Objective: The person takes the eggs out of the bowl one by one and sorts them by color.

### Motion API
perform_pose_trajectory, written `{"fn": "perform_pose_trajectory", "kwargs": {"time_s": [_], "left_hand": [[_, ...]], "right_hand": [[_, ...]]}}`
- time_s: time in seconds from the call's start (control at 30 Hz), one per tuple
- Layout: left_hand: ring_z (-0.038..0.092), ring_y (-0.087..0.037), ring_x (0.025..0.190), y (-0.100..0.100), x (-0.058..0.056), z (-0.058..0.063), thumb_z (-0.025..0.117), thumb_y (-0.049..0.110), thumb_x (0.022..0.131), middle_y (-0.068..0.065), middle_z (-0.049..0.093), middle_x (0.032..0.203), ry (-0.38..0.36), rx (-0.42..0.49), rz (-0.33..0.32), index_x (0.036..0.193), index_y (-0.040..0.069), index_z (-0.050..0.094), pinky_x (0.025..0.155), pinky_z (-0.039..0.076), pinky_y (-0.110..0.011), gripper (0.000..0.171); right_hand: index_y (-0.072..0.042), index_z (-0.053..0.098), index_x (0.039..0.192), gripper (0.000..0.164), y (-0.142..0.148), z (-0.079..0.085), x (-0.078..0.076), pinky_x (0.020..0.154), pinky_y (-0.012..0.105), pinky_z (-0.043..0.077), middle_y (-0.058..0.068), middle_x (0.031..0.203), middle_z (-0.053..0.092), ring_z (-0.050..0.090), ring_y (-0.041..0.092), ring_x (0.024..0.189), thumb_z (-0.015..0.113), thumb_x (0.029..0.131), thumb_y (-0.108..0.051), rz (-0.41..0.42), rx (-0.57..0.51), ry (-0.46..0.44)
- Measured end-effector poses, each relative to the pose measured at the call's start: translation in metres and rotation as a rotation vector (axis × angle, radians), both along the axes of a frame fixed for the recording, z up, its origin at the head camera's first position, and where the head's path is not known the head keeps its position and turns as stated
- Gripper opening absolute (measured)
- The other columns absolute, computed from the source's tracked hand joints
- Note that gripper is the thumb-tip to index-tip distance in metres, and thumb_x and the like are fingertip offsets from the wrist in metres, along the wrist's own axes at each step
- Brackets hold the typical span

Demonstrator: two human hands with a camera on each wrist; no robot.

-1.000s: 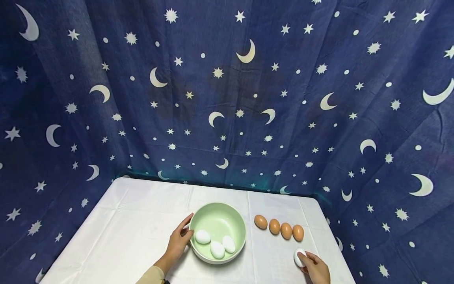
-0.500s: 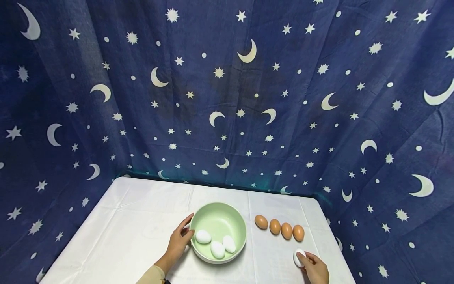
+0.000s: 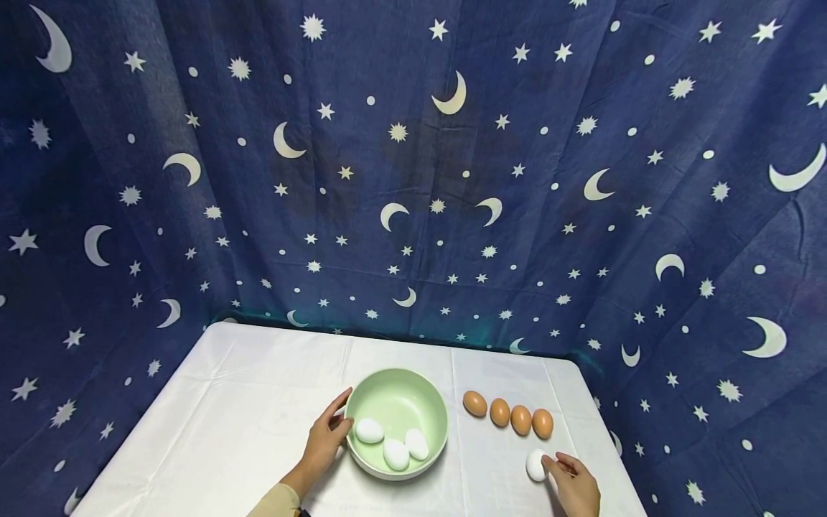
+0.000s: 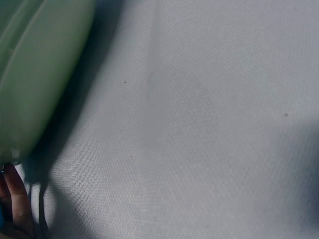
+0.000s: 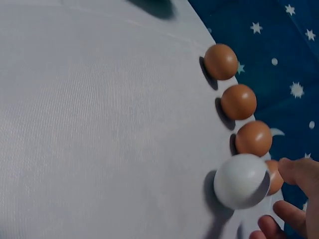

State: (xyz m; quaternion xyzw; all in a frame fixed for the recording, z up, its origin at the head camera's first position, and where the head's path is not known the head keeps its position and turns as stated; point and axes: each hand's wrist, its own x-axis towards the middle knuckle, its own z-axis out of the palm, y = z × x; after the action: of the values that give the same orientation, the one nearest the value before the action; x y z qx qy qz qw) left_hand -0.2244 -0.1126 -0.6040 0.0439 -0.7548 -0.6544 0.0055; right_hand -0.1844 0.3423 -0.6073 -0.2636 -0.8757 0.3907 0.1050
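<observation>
A light green bowl (image 3: pixel 400 402) stands on the white table with three white eggs (image 3: pixel 396 454) inside. My left hand (image 3: pixel 325 439) holds the bowl's left side, thumb at the rim; the left wrist view catches fingertips (image 4: pixel 17 191) against the bowl's lower wall (image 4: pixel 45 74). Over on the right, another white egg (image 3: pixel 536 465) lies on the cloth below the row of brown eggs (image 3: pixel 520 420). My right hand (image 3: pixel 573 485) is just right of it, thumb and fingers spread apart. In the right wrist view, the thumb (image 5: pixel 301 172) is off the white egg (image 5: pixel 240 181).
Several brown eggs (image 5: pixel 238 102) lie in a slanting row to the right of the bowl. A white cloth (image 3: pixel 245 402) covers the table. Behind and at the sides hangs a dark blue curtain (image 3: pixel 362 179) with moons and stars.
The white egg at my right hand has shifted a little left, out from between the thumb and fingers, which have let go. My left hand and the bowl have stayed put.
</observation>
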Motion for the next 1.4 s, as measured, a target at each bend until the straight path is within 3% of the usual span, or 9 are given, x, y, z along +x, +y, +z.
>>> {"fn": "perform_pose_trajectory", "kwargs": {"time_s": [0.13,0.33,0.5,0.7,0.87,1.07,1.23,1.4], "left_hand": [[0.056,-0.032,0.122,-0.001,-0.007,-0.018,0.060,0.012,0.094,-0.011,0.047,0.148,0.003,-0.019,0.001,0.148,0.021,0.046,0.090,0.050,-0.029,0.057],[0.056,-0.033,0.121,-0.002,-0.009,-0.022,0.061,0.014,0.093,-0.010,0.048,0.148,0.021,-0.017,0.004,0.148,0.022,0.046,0.094,0.050,-0.040,0.058],[0.055,-0.034,0.122,-0.002,-0.010,-0.023,0.059,0.012,0.094,-0.012,0.046,0.149,0.009,-0.024,-0.003,0.149,0.020,0.045,0.091,0.051,-0.032,0.057],[0.056,-0.034,0.120,-0.002,-0.011,-0.025,0.059,0.010,0.094,-0.014,0.046,0.149,0.012,0.002,0.006,0.148,0.018,0.046,0.083,0.051,-0.024,0.057],[0.056,-0.031,0.121,-0.002,-0.009,-0.023,0.061,0.014,0.093,-0.010,0.048,0.149,0.014,-0.019,0.009,0.148,0.024,0.047,0.088,0.051,-0.030,0.057],[0.057,-0.031,0.119,-0.002,-0.010,-0.025,0.061,0.015,0.092,-0.008,0.049,0.147,0.012,-0.026,0.018,0.146,0.027,0.049,0.089,0.051,-0.032,0.057],[0.056,-0.030,0.119,-0.003,-0.011,-0.027,0.062,0.014,0.091,-0.006,0.049,0.148,0.000,-0.030,0.026,0.146,0.029,0.049,0.090,0.050,-0.030,0.058],[0.056,-0.031,0.120,-0.002,-0.009,-0.025,0.062,0.014,0.092,-0.010,0.048,0.148,0.016,-0.016,0.014,0.147,0.025,0.048,0.088,0.051,-0.029,0.058]], "right_hand": [[0.005,0.068,0.109,0.044,-0.014,0.011,-0.003,0.066,0.026,0.043,0.020,0.099,0.070,0.060,0.013,0.077,0.076,0.083,-0.030,-0.010,0.055,0.067],[0.000,0.070,0.108,0.033,-0.053,0.036,-0.012,0.066,0.021,0.044,0.015,0.098,0.071,0.060,0.017,0.081,0.077,0.084,-0.023,0.078,0.084,0.175],[0.000,0.069,0.110,0.033,-0.096,0.057,-0.022,0.066,0.015,0.050,0.013,0.097,0.071,0.062,0.012,0.080,0.077,0.084,-0.018,0.232,0.008,0.222],[-0.003,0.070,0.111,0.033,-0.141,0.068,-0.035,0.072,0.018,0.052,0.007,0.097,0.070,0.061,0.007,0.081,0.079,0.083,-0.019,0.449,-0.123,0.216],[-0.002,0.069,0.114,0.037,-0.166,0.068,-0.047,0.073,0.020,0.053,0.004,0.098,0.070,0.062,0.011,0.085,0.077,0.084,-0.023,0.639,-0.142,0.142],[0.004,0.065,0.119,0.045,-0.188,0.073,-0.061,0.074,0.031,0.056,0.010,0.100,0.070,0.066,0.023,0.090,0.073,0.086,-0.026,0.849,-0.066,-0.039],[0.007,0.066,0.115,0.043,-0.203,0.076,-0.071,0.083,0.047,0.054,0.017,0.102,0.068,0.065,0.033,0.097,0.075,0.084,-0.021,0.949,0.060,-0.181],[0.010,0.065,0.112,0.040,-0.214,0.078,-0.076,0.081,0.046,0.053,0.018,0.100,0.067,0.062,0.029,0.091,0.077,0.079,-0.010,1.007,0.178,-0.237]]}}
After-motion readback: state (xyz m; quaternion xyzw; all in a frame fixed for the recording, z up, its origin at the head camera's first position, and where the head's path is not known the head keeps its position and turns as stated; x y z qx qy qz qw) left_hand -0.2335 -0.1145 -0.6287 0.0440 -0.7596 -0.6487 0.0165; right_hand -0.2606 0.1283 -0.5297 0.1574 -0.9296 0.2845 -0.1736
